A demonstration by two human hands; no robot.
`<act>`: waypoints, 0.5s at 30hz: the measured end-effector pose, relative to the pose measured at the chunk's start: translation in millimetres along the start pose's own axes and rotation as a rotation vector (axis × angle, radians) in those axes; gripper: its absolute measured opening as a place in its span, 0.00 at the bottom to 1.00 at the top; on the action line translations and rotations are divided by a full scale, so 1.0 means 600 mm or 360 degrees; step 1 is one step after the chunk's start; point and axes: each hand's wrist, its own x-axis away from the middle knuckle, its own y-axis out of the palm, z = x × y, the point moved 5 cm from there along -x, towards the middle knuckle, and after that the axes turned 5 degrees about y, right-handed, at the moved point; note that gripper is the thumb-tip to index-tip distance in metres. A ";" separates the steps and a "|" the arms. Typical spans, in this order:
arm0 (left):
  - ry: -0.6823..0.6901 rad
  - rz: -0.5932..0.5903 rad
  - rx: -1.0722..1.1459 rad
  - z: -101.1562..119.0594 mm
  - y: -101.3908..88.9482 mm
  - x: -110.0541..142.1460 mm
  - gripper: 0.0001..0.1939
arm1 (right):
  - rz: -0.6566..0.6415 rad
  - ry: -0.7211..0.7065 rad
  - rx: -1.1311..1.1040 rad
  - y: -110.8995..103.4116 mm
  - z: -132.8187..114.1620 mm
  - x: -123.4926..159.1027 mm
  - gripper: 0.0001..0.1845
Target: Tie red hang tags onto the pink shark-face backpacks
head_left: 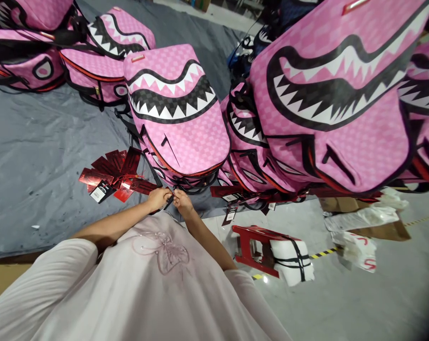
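A pink backpack [200, 144] with a black-and-white shark-mouth print lies just beyond my hands, its bottom end toward me. Close to its lower edge, my left hand [159, 199] is closed on a small dark hang tag [168, 202], mostly covered by the fingers. My right hand [182, 201] pinches at the tag's upper end beside the backpack; what sits between those fingertips is too small to make out. Left of my hands, a fanned pile of red hang tags [104, 166] rests on the grey sheet, including a black tag with a white label [100, 191].
More pink backpacks [328, 94] crowd the right side, and others [97, 76] stand at the left on the grey sheet [51, 142]. A red stool [245, 253] with a white strapped pad [292, 260] is on the floor at right, near cardboard and plastic wrap [363, 220].
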 end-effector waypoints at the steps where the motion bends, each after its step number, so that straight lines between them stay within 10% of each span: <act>1: -0.0025 -0.0022 -0.0002 0.000 -0.001 0.001 0.14 | 0.0029 -0.0008 -0.0003 0.002 0.003 -0.001 0.18; 15: -0.0191 -0.0110 0.0166 -0.001 0.006 -0.005 0.14 | 0.0270 -0.0188 0.0179 0.007 0.007 -0.006 0.15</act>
